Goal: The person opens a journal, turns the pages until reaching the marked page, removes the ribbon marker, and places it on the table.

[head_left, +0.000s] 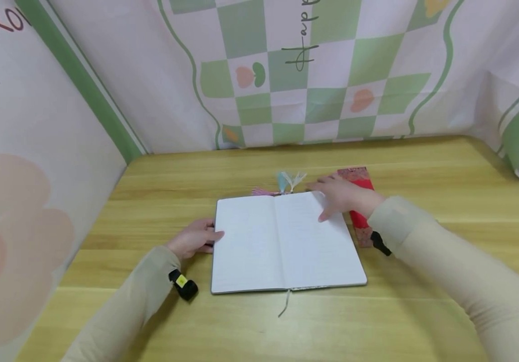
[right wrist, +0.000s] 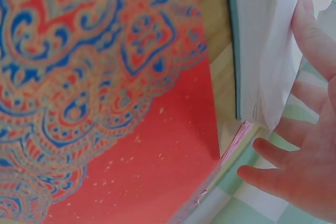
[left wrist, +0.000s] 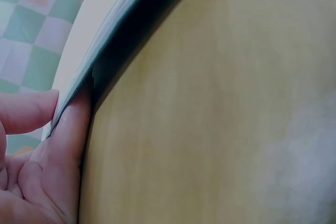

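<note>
An open notebook (head_left: 245, 246) with pale lined pages lies on the table, a thin grey ribbon (head_left: 285, 304) trailing from its lower edge. My left hand (head_left: 194, 237) pinches the notebook's left edge, thumb on the page and fingers under the dark cover, as the left wrist view shows. At the upper right corner is my right hand (head_left: 341, 195). Its thumb (right wrist: 310, 30) lies against the page, while the other fingers spread past the top edge. Pink, blue and white tassels (head_left: 282, 183) stick out beyond the notebook's top edge.
Right of the notebook, partly under my right forearm, lies a flat red piece (head_left: 359, 219) with ornate patterned ends. The wooden table (head_left: 150, 186) meets a hanging checkered cloth (head_left: 286, 100) at the back. Another printed cloth (head_left: 37, 201) hangs on the left.
</note>
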Demonstrator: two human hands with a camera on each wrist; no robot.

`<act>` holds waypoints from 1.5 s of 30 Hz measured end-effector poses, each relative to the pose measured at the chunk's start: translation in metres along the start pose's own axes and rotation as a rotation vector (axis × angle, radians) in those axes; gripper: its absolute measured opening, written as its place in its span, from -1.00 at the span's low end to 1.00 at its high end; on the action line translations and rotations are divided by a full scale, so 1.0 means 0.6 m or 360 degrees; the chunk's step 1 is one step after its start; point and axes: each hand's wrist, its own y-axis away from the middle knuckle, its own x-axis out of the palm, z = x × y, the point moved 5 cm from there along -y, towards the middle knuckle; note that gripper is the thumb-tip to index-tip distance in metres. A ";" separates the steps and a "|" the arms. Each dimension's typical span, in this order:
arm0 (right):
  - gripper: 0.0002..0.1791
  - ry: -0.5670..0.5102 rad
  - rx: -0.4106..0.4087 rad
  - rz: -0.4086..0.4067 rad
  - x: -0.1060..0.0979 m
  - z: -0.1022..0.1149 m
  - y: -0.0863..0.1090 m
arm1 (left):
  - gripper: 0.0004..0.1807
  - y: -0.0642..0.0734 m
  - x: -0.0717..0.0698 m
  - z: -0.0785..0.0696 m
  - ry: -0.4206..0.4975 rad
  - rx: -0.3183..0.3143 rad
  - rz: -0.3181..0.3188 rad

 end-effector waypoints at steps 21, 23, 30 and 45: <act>-0.32 0.0145 -0.0185 -0.0300 0.000 0.032 0.023 | -0.57 0.001 -0.002 -0.001 -0.0025 0.0003 -0.0027; -0.37 0.0162 -0.0248 -0.0343 0.002 0.038 0.030 | -0.57 0.001 -0.001 -0.001 -0.0025 0.0006 -0.0024; -0.43 0.0108 -0.0311 -0.0270 0.013 0.052 0.058 | -0.57 0.002 0.001 -0.002 -0.0024 0.0001 -0.0026; -0.59 -0.0559 -0.0244 -0.0144 0.003 0.049 0.103 | -0.54 0.002 0.001 0.000 -0.0025 -0.0025 -0.0046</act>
